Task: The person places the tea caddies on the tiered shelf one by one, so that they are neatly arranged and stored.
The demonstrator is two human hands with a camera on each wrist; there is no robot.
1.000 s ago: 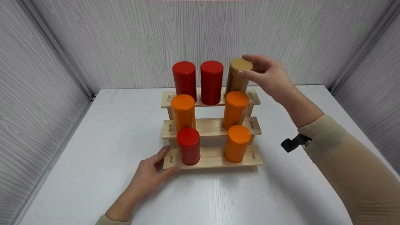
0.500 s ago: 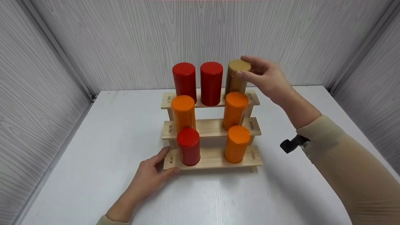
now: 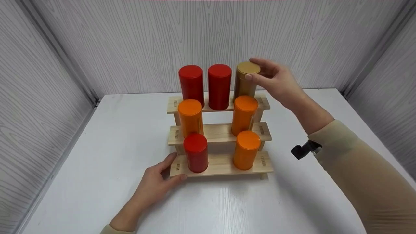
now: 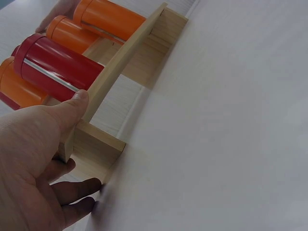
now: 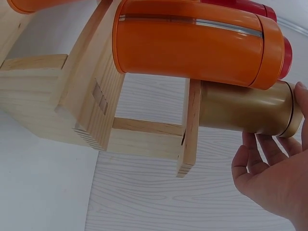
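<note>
A three-step wooden rack (image 3: 221, 162) bears several cylindrical tins. My right hand (image 3: 279, 81) grips the gold tin (image 3: 246, 85) near its lid, thumb in front and fingers behind; the tin is upright at the right end of the top step. In the right wrist view the base of the gold tin (image 5: 240, 107) meets the top board. My left hand (image 3: 156, 182) holds the left end of the bottom step, its thumb on the front edge. The left wrist view shows the left thumb (image 4: 77, 102) over the board and the fingers beneath.
Two red tins (image 3: 191, 85) share the top step with the gold one. Orange tins (image 3: 190, 117) stand at both ends of the middle step. The bottom step carries a red tin (image 3: 196, 156) and an orange tin (image 3: 247, 152). Grey panels (image 3: 208, 39) enclose the white table (image 3: 130, 130).
Between one second and half a second ago, the gold tin and my right hand shifted slightly left and down. Since then both hands have stayed nearly still.
</note>
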